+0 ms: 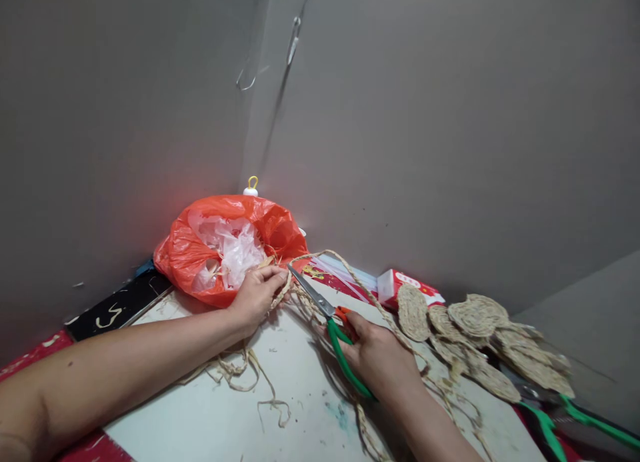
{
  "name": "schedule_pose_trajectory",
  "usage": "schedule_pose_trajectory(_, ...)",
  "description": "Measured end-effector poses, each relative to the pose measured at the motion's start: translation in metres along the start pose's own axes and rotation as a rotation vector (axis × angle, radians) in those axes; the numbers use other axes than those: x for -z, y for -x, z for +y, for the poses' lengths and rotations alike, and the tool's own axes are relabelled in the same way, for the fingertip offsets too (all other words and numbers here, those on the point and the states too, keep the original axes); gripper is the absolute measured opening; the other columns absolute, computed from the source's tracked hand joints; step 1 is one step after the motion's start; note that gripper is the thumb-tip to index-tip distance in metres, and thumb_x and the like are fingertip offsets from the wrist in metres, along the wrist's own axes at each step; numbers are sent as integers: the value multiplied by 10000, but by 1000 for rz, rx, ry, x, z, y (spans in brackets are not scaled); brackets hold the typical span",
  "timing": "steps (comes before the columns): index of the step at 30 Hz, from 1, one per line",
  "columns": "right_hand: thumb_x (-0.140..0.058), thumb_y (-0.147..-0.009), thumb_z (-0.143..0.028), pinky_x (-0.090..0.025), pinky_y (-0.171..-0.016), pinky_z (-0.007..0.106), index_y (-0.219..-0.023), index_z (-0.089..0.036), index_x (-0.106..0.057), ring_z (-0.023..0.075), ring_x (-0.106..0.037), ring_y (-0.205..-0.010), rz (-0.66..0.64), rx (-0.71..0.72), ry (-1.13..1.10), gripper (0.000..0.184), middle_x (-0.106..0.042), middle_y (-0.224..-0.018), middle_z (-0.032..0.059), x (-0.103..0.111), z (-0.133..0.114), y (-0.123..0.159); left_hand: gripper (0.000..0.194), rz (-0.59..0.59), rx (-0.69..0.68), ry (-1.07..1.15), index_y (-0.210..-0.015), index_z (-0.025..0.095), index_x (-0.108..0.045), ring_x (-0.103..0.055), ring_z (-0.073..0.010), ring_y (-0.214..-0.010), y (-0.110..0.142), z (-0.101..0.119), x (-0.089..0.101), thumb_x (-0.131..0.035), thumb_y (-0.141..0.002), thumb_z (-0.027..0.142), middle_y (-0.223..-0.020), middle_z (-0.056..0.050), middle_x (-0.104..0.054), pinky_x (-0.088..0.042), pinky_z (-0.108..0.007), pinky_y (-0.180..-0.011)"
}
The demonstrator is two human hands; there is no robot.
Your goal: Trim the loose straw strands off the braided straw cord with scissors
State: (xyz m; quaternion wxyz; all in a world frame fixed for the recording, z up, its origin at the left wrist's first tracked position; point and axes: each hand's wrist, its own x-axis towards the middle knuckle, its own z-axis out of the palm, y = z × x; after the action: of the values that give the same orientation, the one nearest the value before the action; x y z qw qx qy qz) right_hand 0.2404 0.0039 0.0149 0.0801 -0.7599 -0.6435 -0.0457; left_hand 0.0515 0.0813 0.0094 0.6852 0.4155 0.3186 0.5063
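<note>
While gripping the scissors point(327, 309) in the right hand point(383, 355), shows curled fingers around orange and green handles. Reveals no gap between the blades at this angle. Points the tip at the braided cord point(361, 280), close to the left fingertips. Cannot confirm contact between tip and cord. Slightly farther out, pinches the same cord between thumb and fingertips of the left hand point(257, 299), with the other fingers bent inward and close together.

As to the cord: pale tan, plant-like fibre, twisted in texture, rising in an arc above the blades and descending beyond the right hand. Lies partly over the white board point(190, 415), with loose strands point(245, 375) below the left forearm. Bears small dark specks and a bluish stain on the board surface.

At lower right, shows green handles point(545, 425), partly out of frame. Beyond, holds overlapping oval coiled-fibre pads point(477, 315), just beside a red and white pack point(407, 287). Past the left hand, stands an open orange-red plastic bag point(190, 249) with whitish plastic point(240, 249) inside. At the back, rises a grey wall point(400, 115) with a wire hook point(245, 84).
</note>
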Motion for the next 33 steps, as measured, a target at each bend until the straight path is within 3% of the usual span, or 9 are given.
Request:
schedule_pose_trajectory(5, -447, -792, -596, -373, -531, 263, -978, -306, -638, 205, -643, -679, -35, 4, -59, 394, -691, -746, 14, -2, 4, -3, 145, -86, 214, 145, -741, 111, -629, -525, -60, -491, -7, 5, 4, -723, -659, 185, -641, -27, -617, -363, -154, -435)
schedule_pose_trajectory(9, -440, -791, -627, -397, -564, 270, -1000, -301, -620, 218, -656, -731, -39, 23, -60, 428, -696, -781, 17, -3, 6, -3, 118, -164, 262, 221, -751, 103, -628, -572, -74, -540, -11, 8, 7, -708, -667, 119, -680, -37, -623, -415, -162, -481)
schedule_pose_trajectory(13, -420, -814, -618, -408, -593, 280, -1092, -276, -594, 235, -665, -793, -28, 59, -41, 474, -706, -847, 38, -2, 6, -2, 168, -206, 248, 219, -762, 111, -614, -599, -87, -594, -10, 9, 7, -736, -645, 115, -712, -45, -631, -456, -181, -561)
schedule_pose_trajectory(20, -466, -812, -560, -432, -624, 286, -1160, -264, -575, 222, -664, -823, 59, 130, -48, 469, -712, -932, 39, -6, 17, -6, 301, -100, 148, 75, -752, 129, -585, -510, -53, -453, -6, 9, 4, -803, -560, 209, -582, 8, -592, -365, -165, -456)
schedule_pose_trajectory(23, -456, -815, -569, -441, -647, 301, -1135, -251, -591, 234, -663, -832, 55, 143, -24, 471, -714, -903, 48, -9, 21, -8, 335, -51, 116, 26, -728, 124, -585, -531, -66, -472, -6, 9, 5, -821, -514, 230, -573, 3, -601, -385, -177, -476)
schedule_pose_trajectory(33, -441, -817, -597, -418, -649, 305, -1007, -236, -641, 231, -636, -748, 153, 213, 74, 454, -702, -830, 60, -9, 22, -9, 249, -76, 43, -95, -688, 118, -616, -516, -69, -484, -9, 3, 7, -776, -542, 241, -571, -4, -617, -381, -195, -496)
